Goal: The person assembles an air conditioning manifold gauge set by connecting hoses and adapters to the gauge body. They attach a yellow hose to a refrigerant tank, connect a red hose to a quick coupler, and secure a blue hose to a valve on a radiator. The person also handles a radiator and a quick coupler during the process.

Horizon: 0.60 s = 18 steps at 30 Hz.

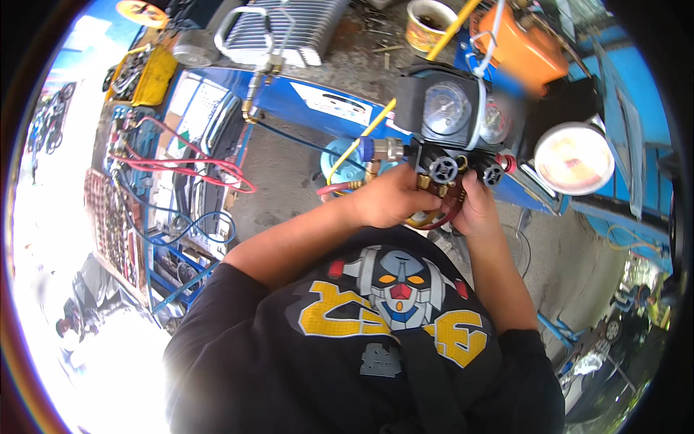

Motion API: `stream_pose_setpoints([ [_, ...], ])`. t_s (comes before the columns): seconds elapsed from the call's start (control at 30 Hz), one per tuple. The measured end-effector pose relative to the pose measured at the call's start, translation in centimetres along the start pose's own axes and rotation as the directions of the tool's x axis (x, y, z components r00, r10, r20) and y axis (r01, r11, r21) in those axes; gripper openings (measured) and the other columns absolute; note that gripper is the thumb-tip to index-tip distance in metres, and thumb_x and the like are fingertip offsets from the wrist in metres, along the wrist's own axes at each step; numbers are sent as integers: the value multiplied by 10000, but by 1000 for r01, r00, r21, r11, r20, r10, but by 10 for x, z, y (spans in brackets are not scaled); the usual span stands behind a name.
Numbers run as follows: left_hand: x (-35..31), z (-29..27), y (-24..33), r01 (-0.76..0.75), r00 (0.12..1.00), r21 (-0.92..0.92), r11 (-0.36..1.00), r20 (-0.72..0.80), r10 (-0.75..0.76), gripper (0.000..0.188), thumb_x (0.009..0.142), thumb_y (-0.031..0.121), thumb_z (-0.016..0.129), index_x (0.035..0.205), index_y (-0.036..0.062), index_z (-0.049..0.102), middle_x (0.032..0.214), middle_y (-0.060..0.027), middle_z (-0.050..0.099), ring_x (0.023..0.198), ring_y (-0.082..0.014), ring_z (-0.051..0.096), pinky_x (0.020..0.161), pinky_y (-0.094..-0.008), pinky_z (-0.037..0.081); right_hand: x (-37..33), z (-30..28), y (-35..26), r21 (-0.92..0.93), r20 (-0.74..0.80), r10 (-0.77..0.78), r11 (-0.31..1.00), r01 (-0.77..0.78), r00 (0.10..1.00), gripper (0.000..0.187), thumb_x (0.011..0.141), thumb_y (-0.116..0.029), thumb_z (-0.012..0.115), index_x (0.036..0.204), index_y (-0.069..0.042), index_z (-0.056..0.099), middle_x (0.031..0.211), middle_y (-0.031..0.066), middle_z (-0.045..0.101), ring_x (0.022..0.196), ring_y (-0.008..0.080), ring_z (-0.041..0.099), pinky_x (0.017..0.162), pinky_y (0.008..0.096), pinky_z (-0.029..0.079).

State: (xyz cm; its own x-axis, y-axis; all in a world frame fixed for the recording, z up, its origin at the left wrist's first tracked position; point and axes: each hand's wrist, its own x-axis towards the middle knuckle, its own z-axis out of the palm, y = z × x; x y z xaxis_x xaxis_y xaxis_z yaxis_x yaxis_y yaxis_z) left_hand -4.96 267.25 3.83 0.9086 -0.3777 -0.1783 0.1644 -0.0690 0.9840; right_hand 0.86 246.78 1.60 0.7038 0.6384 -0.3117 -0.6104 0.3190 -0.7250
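Note:
A manifold gauge set [444, 108] with two dials hangs in front of me at the edge of a blue-sided bench. Grey handwheels [442, 170] sit below the dials. Just beneath them, my left hand [390, 199] is closed around a brass hose fitting [425, 181] on the gauge set. On the other side, my right hand [477, 208] has its thumb raised against the underside of the gauge set; its fingers curl behind, partly hidden, by the hose ends. A red hose [457, 212] loops below both hands. Left of the gauges projects a brass coupling with a blue collar [369, 150].
A finned metal coil [293, 32] lies on the bench [282, 90], near a yellow tub [428, 25] and an orange container [520, 47]. A round pale disc [575, 159] stands right. Left are a yellow bin [155, 76], coiled red hose [195, 165] and blue hose [217, 217].

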Motion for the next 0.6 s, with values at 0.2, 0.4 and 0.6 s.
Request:
stream_pose_setpoints([
  [0.2, -7, 11, 5, 79, 986, -603, 794, -71, -152, 284, 913, 50, 567, 1148, -72, 672, 1069, -111, 728, 991, -197, 689, 856, -333, 543, -4, -1, -8, 50, 127, 116, 991, -123, 985, 491, 988, -354, 648, 1346, -32, 551, 1206, 121, 693, 1078, 217, 679, 827, 327, 524],
  [0.4, -30, -4, 16, -15, 956, -559, 829, -252, -152, 386, 948, 72, 518, 1309, -57, 560, 1151, -164, 692, 993, -274, 714, 791, -353, 591, 4, 19, -16, -203, 361, 54, 979, 22, 931, 639, 957, -317, 666, 1472, -10, 445, 1374, 125, 581, 1232, 228, 586, 1039, 384, 480],
  [0.6, -56, -28, 23, -193, 911, -548, 814, -408, -59, 413, 979, 75, 475, 1377, -23, 526, 1124, -167, 685, 954, -284, 708, 820, -435, 602, -13, 12, 23, -578, 276, 403, 795, -184, 872, 531, 894, -121, 715, 1380, 0, 540, 1217, 92, 660, 1149, 182, 621, 1022, 369, 477],
])
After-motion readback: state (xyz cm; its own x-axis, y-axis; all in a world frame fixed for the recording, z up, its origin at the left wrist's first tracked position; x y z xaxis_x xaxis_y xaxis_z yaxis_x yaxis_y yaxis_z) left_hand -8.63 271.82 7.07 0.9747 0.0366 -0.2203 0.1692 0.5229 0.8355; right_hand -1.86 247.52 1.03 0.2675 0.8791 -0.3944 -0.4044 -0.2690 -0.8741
